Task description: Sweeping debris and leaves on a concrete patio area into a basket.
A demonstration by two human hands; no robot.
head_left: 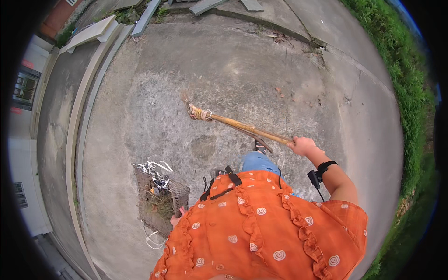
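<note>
My right hand (304, 146) is closed round the end of a broom's (252, 129) wooden handle. The broom slants across in front of me, and its bound head and thin bristles point to the far left over the concrete. Down at my left side, my left hand (177, 217) grips the edge of a woven basket (181, 192); my sleeve hides part of that hand. Dry grass and plant scraps (158, 205) lie in the basket. A tangle of white straps (156, 169) spills over its far side.
Dry leaves (279, 91) are scattered on the concrete ground (224, 60). A low raised edge (88, 88) runs along the left, beside a white building (25, 140). Stone slabs (205, 5) lie at the far end. Green plants (401, 70) border the right.
</note>
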